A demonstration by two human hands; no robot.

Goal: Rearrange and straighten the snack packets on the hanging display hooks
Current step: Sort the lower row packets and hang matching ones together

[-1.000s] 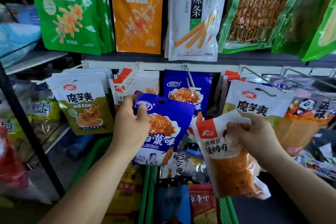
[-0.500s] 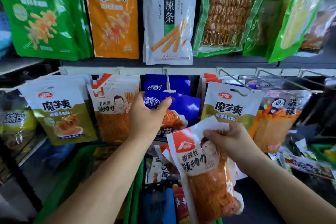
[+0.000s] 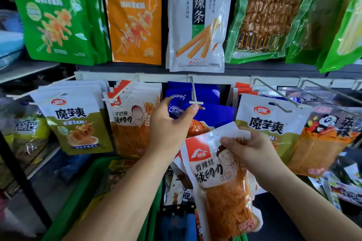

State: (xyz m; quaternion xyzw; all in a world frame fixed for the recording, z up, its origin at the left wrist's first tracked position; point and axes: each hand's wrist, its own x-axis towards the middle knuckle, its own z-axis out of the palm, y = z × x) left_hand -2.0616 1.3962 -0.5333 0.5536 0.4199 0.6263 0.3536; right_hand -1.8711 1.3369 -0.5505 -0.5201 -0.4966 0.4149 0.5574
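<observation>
At frame centre, the left hand (image 3: 170, 129) pinches the top of the blue packet (image 3: 213, 117) just below the tip of the white hook (image 3: 194, 94). Lower, right of centre, the right hand (image 3: 248, 150) grips the orange packet (image 3: 221, 188) by its upper edge.

Two hands, left hand (image 3: 168, 129) and right hand (image 3: 248, 148), hold two packets: one blue packet (image 3: 213, 115), one orange-strip packet (image 3: 221, 197).
</observation>
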